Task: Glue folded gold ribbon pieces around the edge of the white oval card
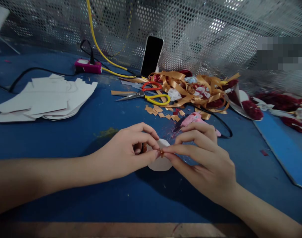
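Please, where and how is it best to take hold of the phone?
I would grip the phone by its two long side edges, near the top, coming from the front and above. It stands upright, slightly tilted, and these upper edges look free, while its bottom is close to the orange ribbons.

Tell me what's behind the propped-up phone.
Behind the phone, the perforated metal sheet shows on both sides. A small pale bit peeks out at its lower right, too small to identify. Whatever props the phone up, or sits directly behind it, is covered.
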`<state>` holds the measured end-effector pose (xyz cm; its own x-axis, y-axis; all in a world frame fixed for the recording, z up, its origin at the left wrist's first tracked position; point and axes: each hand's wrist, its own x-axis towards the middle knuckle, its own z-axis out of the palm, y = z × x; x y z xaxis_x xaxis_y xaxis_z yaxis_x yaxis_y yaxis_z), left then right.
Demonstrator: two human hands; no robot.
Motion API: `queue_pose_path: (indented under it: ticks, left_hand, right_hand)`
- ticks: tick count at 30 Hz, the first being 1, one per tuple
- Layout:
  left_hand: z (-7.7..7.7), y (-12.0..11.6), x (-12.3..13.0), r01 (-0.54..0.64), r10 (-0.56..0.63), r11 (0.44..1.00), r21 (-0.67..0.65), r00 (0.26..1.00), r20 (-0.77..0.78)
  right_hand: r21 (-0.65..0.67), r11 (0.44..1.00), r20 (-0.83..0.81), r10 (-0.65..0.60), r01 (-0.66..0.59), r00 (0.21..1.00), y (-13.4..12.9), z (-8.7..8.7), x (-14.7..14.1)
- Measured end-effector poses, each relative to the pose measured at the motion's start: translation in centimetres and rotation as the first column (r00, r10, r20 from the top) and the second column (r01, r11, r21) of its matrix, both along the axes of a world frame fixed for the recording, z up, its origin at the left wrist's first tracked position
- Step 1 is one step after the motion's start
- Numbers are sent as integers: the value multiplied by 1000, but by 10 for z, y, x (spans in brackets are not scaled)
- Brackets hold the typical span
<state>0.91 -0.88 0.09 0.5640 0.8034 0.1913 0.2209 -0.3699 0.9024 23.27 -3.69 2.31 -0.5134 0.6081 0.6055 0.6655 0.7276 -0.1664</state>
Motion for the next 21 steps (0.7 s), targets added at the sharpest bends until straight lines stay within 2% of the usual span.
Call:
queue_pose_path:
  ticks: [2,5,7,12,21]
  left_hand:
    - [-2,-1,0,-11,12,999,36,999,-32]
    - [-5,-3,-1,-98,130,976,194,978,-163]
    - [-8,-3,-1,-128,192,961,247,947,-257]
    - [-12,-1,-1,-50,110,982,183,936,-335]
    - [-12,2,0,25,73,971,238,916,-395]
  right_hand:
    - [-14,1000,6,-14,15,1000,2,0,0]
    - [-61,995,-6,-84,83,996,4,1,2]
    - [-138,981,-25,-144,139,989,5,0,3]
    - [-269,937,-34,-240,222,970,8,-9,4]
    - [-335,921,33,-202,201,979,14,-20,2]
